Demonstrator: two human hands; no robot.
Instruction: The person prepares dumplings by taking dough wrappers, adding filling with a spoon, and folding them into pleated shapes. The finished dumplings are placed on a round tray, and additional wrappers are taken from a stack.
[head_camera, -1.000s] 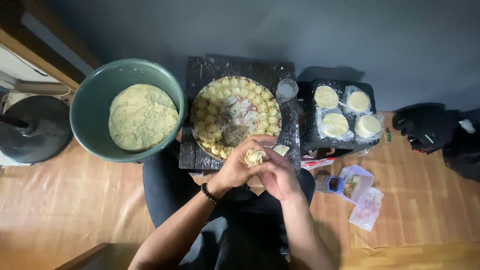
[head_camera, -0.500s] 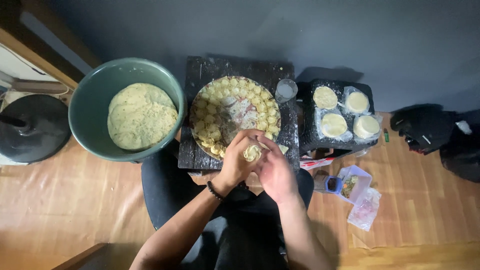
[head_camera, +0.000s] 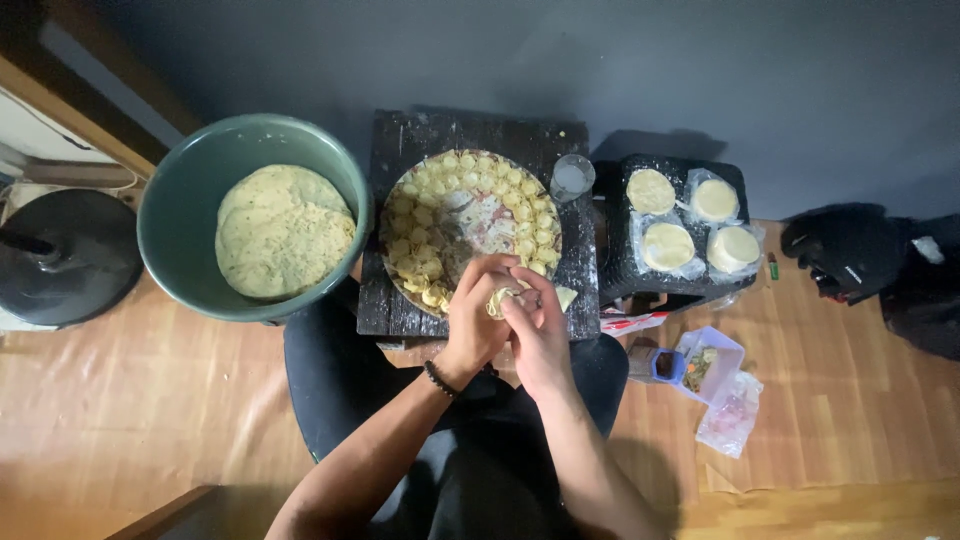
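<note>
My hands meet just in front of my lap, pressed together around a small pale dumpling (head_camera: 500, 300). My left hand (head_camera: 478, 325), with a dark bead bracelet (head_camera: 439, 379) at the wrist, cups it from the 9 o'clock side, and my right hand (head_camera: 540, 335) closes on it from 3 o'clock, fingers pinching its wrinkled top. Both are clamped on that one piece, which sits over the near edge of the round tray (head_camera: 470, 228).

The tray lies at 12 o'clock from my hands on a dark, flour-dusted board (head_camera: 480, 135). Finished dumplings (head_camera: 530, 215) ring its rim in close rows, while its middle is mostly bare and floury. A loose wrapper (head_camera: 566, 297) lies on the board just beside my right hand, at 2 o'clock.

At 10 o'clock stands a big green bowl (head_camera: 180, 200) with a mound of pale greenish filling (head_camera: 283, 230) in it. Farther out at 9 o'clock a black round base (head_camera: 70, 255) rests on the wooden floor (head_camera: 130, 420). A small clear glass (head_camera: 572, 177) stands at 1 o'clock on the board's far corner. Beyond it, at 2 o'clock, a second dark stand (head_camera: 615, 260) carries four stacks of round wrappers (head_camera: 668, 245), some in clear plastic. At 4 o'clock small plastic bags and a box (head_camera: 712, 365) lie on the floor.
</note>
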